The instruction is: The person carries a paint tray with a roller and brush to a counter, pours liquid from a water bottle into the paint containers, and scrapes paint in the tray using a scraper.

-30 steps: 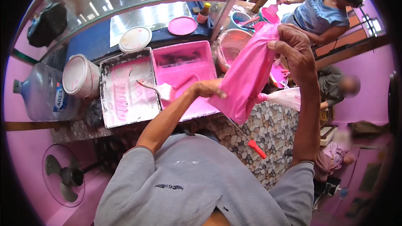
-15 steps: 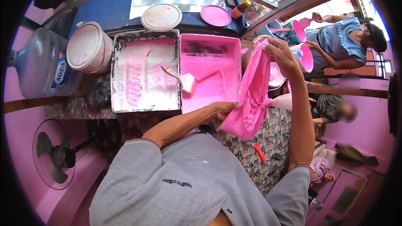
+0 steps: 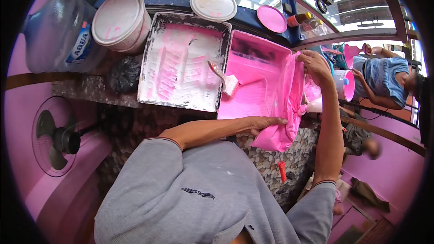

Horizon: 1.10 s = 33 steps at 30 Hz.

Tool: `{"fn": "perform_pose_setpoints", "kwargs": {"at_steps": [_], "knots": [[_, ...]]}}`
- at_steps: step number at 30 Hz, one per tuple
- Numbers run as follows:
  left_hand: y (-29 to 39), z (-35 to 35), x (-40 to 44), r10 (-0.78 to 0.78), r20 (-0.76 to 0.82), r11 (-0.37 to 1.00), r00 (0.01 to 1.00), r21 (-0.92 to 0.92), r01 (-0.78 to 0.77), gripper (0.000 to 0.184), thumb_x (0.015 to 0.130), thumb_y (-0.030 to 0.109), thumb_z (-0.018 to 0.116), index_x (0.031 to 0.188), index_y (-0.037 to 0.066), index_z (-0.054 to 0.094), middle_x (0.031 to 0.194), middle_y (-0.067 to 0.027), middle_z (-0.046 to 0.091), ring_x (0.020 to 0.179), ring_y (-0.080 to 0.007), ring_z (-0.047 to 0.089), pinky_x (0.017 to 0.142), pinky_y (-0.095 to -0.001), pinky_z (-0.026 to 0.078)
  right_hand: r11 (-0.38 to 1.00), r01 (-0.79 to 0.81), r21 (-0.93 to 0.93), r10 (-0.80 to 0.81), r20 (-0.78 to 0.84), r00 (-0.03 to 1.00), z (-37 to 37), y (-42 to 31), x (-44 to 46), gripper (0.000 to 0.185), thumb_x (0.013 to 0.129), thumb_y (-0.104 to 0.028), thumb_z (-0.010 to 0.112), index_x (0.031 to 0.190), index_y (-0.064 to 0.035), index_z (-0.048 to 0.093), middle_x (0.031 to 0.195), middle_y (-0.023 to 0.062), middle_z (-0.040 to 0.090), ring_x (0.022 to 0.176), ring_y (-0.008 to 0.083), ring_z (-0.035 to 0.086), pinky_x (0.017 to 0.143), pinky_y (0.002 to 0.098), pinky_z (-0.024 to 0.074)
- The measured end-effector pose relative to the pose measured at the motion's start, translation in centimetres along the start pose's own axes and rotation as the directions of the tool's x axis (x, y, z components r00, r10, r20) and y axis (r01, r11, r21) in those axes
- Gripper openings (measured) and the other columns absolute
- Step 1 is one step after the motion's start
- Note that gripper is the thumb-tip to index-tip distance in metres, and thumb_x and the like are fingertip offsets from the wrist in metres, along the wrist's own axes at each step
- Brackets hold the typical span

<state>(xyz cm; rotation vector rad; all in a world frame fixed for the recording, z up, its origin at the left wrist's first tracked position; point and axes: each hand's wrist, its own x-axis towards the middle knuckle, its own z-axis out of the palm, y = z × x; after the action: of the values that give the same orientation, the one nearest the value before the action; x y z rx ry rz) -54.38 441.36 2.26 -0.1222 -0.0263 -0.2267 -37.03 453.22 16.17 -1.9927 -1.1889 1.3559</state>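
A pink plastic bag [image 3: 285,130], creased and knotted or bunched at one side, stretches between my hands beside the pink tray. My left hand [image 3: 270,124] pinches its lower part, thumb on top. Higher up, my right hand [image 3: 317,67] grips the bag's upper end. Below the bag, a red handle [image 3: 282,171] hangs on a thin metal rod; the rod's upper end is hidden. A pink-coated paint tray [image 3: 253,95] lies just left of the bag. A paintbrush [image 3: 224,82] with pink-stained bristles rests across the edge between this tray and a white one.
The white paint tray [image 3: 181,68] has pink smears. Left of it stand a lidded bucket [image 3: 120,22], a black bag [image 3: 128,74] and a water jug [image 3: 63,34]. Two round lids, white [image 3: 213,4] and pink [image 3: 271,18], lie behind. A co-worker [image 3: 382,77] is beside paint buckets at right.
The camera view has turned, so the trays and buckets sit differently in it. Both hands keep hold of the pink bag, which now overlaps the right edge of the pink tray.
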Motion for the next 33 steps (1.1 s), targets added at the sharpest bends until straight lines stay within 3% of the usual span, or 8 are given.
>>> {"fn": "perform_pose_setpoints", "kwargs": {"at_steps": [5, 7, 11, 16, 23, 33], "knots": [[0.2, 0.5, -0.1, -0.064, -0.025, 0.997, 0.998, -0.038, 0.063, 0.04, 0.085, 0.031, 0.06, 0.111, 0.002, 0.052, 0.101, -0.0118, 0.061, 0.09, -0.0212, 0.062, 0.084, -0.0366, 0.05, 0.998, -0.033, -0.048, 0.034, 0.011, 0.999, 0.3, 1.2, 1.3, 0.01, 0.082, -0.015, 0.054, 0.077, -0.0071, 0.058, 0.066, -0.0053, 0.052, 0.054, 0.003, 0.046, 0.05, 0.0172, 0.0382], [0.6, 1.4, -0.6, -0.097, -0.031, 0.994, 0.995, -0.062, 0.095, 0.037, 0.085, 0.032, 0.059, 0.107, 0.003, 0.054, 0.098, -0.0113, 0.063, 0.085, -0.0206, 0.063, 0.081, -0.0356, 0.051, 1.0, -0.027, -0.014, 0.026, -0.055, 0.998, 1.1, 0.9, 1.0, 0.011, 0.083, -0.016, 0.055, 0.076, -0.0076, 0.058, 0.063, -0.0063, 0.049, 0.053, 0.0026, 0.044, 0.048, 0.017, 0.0355], [0.9, 1.3, 0.1, -0.049, -0.052, 0.997, 0.997, -0.06, 0.046, 0.035, 0.086, 0.03, 0.058, 0.108, 0.003, 0.054, 0.099, -0.0109, 0.063, 0.084, -0.0193, 0.063, 0.08, -0.0348, 0.052, 0.999, -0.011, -0.045, 0.008, -0.079, 0.997, 1.3, 1.5, 1.9, 0.013, 0.081, -0.014, 0.053, 0.072, -0.0059, 0.058, 0.061, -0.0056, 0.047, 0.052, 0.003, 0.039, 0.046, 0.0204, 0.0299], [1.2, 2.0, 0.2, 0.032, -0.101, 0.997, 0.994, 0.078, -0.024, 0.033, 0.087, 0.027, 0.056, 0.108, 0.002, 0.053, 0.101, -0.0101, 0.063, 0.086, -0.017, 0.063, 0.081, -0.0324, 0.051, 0.996, 0.022, -0.082, -0.029, -0.089, 0.996, 1.4, 1.6, 2.5, 0.017, 0.083, -0.017, 0.052, 0.069, -0.0072, 0.055, 0.059, -0.0058, 0.043, 0.053, 0.0045, 0.036, 0.047, 0.0226, 0.0287], [1.2, 1.6, 0.9, 0.019, -0.112, 0.995, 0.994, 0.096, -0.008, 0.031, 0.088, 0.024, 0.054, 0.109, 0.001, 0.054, 0.101, -0.0094, 0.063, 0.085, -0.0148, 0.064, 0.079, -0.0283, 0.052, 0.995, 0.024, -0.092, -0.032, -0.081, 0.996, 1.6, 1.7, 2.9, 0.019, 0.083, -0.017, 0.053, 0.068, -0.0067, 0.055, 0.06, -0.0061, 0.042, 0.054, 0.0045, 0.035, 0.049, 0.0224, 0.0274], [1.9, 2.0, 1.5, 0.058, -0.202, 0.964, 0.978, 0.265, -0.002, 0.031, 0.088, 0.023, 0.054, 0.11, 0.001, 0.055, 0.102, -0.0064, 0.063, 0.084, -0.0116, 0.063, 0.077, -0.0258, 0.052, 0.99, 0.055, -0.133, -0.068, -0.094, 0.993, 1.7, 2.6, 3.9, 0.02, 0.083, -0.018, 0.052, 0.068, -0.0051, 0.055, 0.061, -0.0059, 0.043, 0.056, 0.0051, 0.036, 0.049, 0.0232, 0.0293]]}}
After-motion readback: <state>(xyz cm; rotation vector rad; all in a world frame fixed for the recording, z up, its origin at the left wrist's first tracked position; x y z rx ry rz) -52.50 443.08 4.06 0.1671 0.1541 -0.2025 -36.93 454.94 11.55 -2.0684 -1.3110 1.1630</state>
